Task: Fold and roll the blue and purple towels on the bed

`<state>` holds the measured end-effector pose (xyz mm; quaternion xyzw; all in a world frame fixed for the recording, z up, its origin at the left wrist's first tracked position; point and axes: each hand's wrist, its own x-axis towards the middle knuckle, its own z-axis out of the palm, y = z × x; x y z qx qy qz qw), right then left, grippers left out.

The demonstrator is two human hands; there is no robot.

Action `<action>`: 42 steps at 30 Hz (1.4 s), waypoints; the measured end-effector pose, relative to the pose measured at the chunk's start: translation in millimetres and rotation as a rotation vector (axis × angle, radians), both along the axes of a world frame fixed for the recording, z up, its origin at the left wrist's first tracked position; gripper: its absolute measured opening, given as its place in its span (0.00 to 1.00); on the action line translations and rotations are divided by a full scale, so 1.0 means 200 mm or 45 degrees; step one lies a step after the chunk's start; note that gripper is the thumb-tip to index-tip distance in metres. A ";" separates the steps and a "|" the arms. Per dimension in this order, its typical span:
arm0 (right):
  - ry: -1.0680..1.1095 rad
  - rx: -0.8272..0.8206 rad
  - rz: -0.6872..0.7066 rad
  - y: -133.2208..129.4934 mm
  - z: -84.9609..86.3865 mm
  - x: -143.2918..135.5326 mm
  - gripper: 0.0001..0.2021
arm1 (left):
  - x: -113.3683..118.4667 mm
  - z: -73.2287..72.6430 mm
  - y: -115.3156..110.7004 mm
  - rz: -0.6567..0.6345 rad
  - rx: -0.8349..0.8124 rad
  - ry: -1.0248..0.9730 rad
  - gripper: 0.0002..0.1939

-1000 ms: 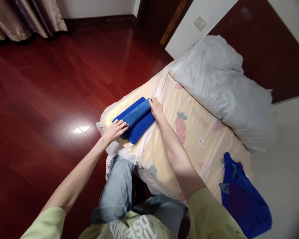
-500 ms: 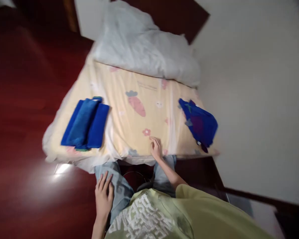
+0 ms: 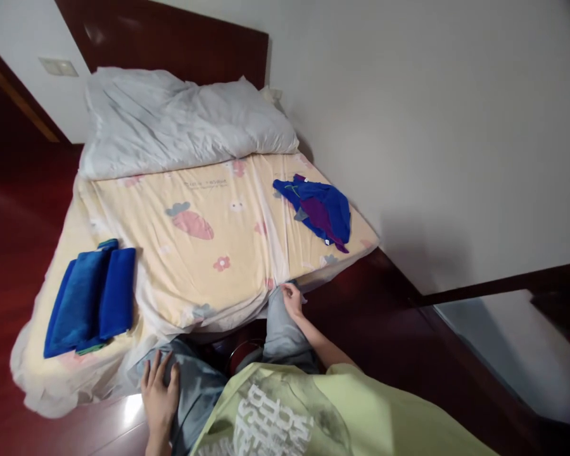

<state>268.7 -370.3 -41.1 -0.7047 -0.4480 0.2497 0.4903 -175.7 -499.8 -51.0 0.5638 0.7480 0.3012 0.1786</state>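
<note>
Blue folded fabric bundle (image 3: 83,297) with green edging lay untouched at the near left corner of the yellow carrot-print bed (image 3: 240,278). A crumpled blue-and-purple cloth heap (image 3: 330,202) lay near the right edge. Left hand (image 3: 160,389), fingers spread and gripping nothing, rested on the pale blue denim jeans (image 3: 197,383). Right hand (image 3: 293,301) was part-curled at the knee; whether it pinched anything could not be told. Judged step: a pause between handlings. Taking up the heap would call for a forward, rightward reach.
</note>
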 end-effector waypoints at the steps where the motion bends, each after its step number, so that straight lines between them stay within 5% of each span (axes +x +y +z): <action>1: -0.007 0.013 -0.037 0.01 0.01 0.08 0.12 | 0.01 0.01 -0.01 0.031 -0.021 -0.011 0.31; 11: -0.245 0.014 -0.497 0.24 0.15 0.96 0.20 | 0.10 0.17 0.02 0.159 -0.149 -0.011 0.29; 18: -0.435 -0.242 -0.486 0.46 0.23 1.23 0.27 | 0.11 0.21 0.01 0.173 -0.177 0.034 0.25; 24: -0.464 -0.561 -0.560 0.52 0.25 1.41 0.24 | 0.11 0.20 -0.01 0.205 -0.185 0.019 0.25; 29: -0.520 -0.520 -0.429 0.51 0.27 1.41 0.25 | 0.11 0.20 -0.01 0.214 -0.172 0.017 0.25; 35: -0.624 -0.169 -0.164 0.58 0.32 1.18 0.24 | 0.11 0.19 0.00 0.210 -0.149 -0.003 0.26; 39: -0.695 0.156 0.059 0.69 0.43 1.00 0.20 | 0.11 0.20 0.00 0.215 -0.149 -0.020 0.26; 42: -0.734 0.297 0.160 0.82 0.59 0.88 0.18 | 0.12 0.20 -0.01 0.201 -0.144 -0.039 0.26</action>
